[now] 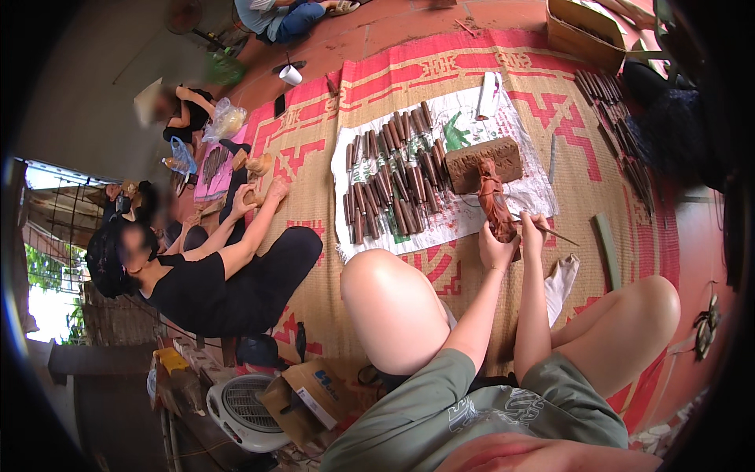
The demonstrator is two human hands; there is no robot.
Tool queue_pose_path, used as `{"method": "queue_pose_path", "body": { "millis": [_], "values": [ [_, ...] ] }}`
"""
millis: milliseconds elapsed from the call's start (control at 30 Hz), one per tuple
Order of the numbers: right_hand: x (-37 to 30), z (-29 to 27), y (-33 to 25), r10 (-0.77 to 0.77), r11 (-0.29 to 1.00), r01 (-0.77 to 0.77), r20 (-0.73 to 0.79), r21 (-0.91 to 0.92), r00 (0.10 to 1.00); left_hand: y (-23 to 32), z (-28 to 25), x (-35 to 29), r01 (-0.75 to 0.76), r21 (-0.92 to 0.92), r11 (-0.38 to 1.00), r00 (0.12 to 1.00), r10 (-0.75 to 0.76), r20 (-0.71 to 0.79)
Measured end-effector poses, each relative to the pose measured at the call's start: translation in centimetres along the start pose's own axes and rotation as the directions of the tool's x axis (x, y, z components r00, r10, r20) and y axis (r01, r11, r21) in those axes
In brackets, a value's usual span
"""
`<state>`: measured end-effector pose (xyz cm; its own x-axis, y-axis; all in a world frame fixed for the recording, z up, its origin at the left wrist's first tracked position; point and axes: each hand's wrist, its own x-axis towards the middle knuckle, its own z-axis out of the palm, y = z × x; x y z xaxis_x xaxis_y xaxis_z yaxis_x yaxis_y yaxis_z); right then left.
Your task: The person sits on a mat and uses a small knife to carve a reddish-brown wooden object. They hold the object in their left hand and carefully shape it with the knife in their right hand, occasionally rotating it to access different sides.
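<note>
A reddish-brown carved wooden figurine leans with its upper end against a dark brown block. My left hand is closed around its lower end. Between the fingers of my right hand is a thin stick-like tool, its working end close to the figurine's base; that tip is too small to make out. Left of the block, several carving tools with dark wooden handles lie in rows on a white printed cloth.
A patterned woven mat covers the floor. More tools lie at the right, near a wooden strip and a crumpled white cloth. At left, a co-worker in black handles a pale wooden piece. A fan stands at lower left.
</note>
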<state>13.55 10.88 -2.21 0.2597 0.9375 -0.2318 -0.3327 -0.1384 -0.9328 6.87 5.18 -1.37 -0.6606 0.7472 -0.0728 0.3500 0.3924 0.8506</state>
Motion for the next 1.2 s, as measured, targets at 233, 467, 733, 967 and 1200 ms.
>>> {"method": "queue_pose_path", "body": {
  "millis": [233,467,733,967,1200],
  "values": [
    [0.6,-1.5,-0.4,0.043,0.997,-0.045,-0.029,-0.067,0.999,0.3,-0.2,-0.2,0.039,0.037,0.999,0.999,-0.040,0.013],
    [0.0,-1.4,-0.2,0.143,0.986,-0.142,0.007,-0.089,0.990,0.4,-0.1,0.0,0.057,0.009,0.998,0.998,-0.057,0.024],
    [0.2,-0.8,-0.2,0.198,0.979,-0.199,-0.021,-0.051,0.980,0.0,0.1,0.0,0.037,0.025,0.999,0.998,-0.038,0.039],
    [-1.1,-1.5,-2.1,0.225,0.973,-0.219,-0.074,0.075,0.972,-0.5,0.2,-0.1,0.048,0.032,0.998,0.998,-0.049,0.032],
    [-1.5,-1.1,-0.6,0.120,0.992,-0.120,-0.002,-0.049,0.993,-0.6,-0.1,0.1,0.049,0.033,0.998,0.998,-0.050,0.032]
  ]
}}
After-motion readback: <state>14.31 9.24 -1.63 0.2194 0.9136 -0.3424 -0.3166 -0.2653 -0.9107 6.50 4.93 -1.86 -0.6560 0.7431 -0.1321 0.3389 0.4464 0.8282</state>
